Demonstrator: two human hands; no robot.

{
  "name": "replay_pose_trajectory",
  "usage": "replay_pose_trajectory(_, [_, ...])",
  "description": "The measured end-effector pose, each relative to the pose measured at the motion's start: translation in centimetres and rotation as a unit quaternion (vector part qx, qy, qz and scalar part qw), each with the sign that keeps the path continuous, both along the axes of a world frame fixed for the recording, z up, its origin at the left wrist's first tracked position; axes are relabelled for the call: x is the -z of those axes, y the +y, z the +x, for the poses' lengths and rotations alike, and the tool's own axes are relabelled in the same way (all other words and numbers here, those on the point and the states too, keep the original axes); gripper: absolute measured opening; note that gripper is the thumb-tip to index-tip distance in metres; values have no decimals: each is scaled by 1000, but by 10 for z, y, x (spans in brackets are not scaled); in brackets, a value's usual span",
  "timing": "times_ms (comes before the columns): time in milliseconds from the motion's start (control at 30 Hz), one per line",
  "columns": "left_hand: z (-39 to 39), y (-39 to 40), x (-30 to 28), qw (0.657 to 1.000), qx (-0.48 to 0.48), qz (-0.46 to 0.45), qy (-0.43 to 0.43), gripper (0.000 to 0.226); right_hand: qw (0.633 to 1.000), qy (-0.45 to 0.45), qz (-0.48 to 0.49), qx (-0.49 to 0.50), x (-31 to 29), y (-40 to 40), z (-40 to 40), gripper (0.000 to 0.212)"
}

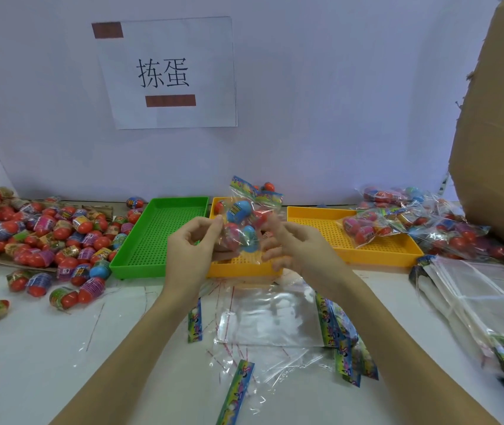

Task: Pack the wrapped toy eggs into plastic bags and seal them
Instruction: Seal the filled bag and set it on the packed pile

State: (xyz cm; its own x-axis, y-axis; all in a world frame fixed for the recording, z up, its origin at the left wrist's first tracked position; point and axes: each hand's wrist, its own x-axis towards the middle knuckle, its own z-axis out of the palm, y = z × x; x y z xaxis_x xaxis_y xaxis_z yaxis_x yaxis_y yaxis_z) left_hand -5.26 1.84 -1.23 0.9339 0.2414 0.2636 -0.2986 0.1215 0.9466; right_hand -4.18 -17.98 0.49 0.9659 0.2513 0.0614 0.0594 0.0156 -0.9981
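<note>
Bag of eggs [244, 222]: pinched between left hand [190, 243] and right hand [293, 246].
Below grip: middle yellow tray [238, 268] front edge.
Left of grip: green tray [152, 237], bare.

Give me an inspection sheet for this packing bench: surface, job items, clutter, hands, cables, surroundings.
Surface: white tabletop, bare at near left.
Job's things: filled bag held above the middle yellow tray; loose wrapped eggs heaped at left; green tray holds nothing; packed bags at right, one lying in the right yellow tray.
Clutter: empty bags and peeled strips lie near centre; bag stack at right.
Hands: left hand and right hand both pinch the filled bag.
Cables: nothing seen.
Surroundings: white wall with paper sign; cardboard box at right.
</note>
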Motion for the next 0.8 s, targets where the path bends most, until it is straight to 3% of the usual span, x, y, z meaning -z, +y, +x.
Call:
replay_pose_trajectory(133, [1,1,2,1000,-14,3,-6,12,997,-69,-24,-14,6,5,-4,23])
replay_pose_trajectory(267, [3,4,2,999,-31,35,3,15,995,-97,-31,10,5,1,-2,10])
replay_pose_trajectory(433, [2,2,3,992,-111,64,-22,19,991,-95,-19,94,3,0,-2,17])
replay_pose_trajectory(533, [-3,2,-3,975,-133,147,-102,12,997,15,67,-32,-4,0,-1,47])
replay_pose_trajectory(600, [-8,-2,-6,947,-109,236,-191,8,979,71,131,-136,-6,2,-2,62])
replay_pose_trajectory(667, [-11,-9,-4,897,-79,335,-278,6,970,54,158,-177,-3,3,-2,61])
replay_pose_trajectory(733, [-11,-15,1,848,-57,413,-329,8,978,27,145,-148,1,3,-2,51])
replay_pose_trajectory(800, [-9,-16,6,815,-44,460,-351,13,993,4,103,-57,2,0,-2,36])
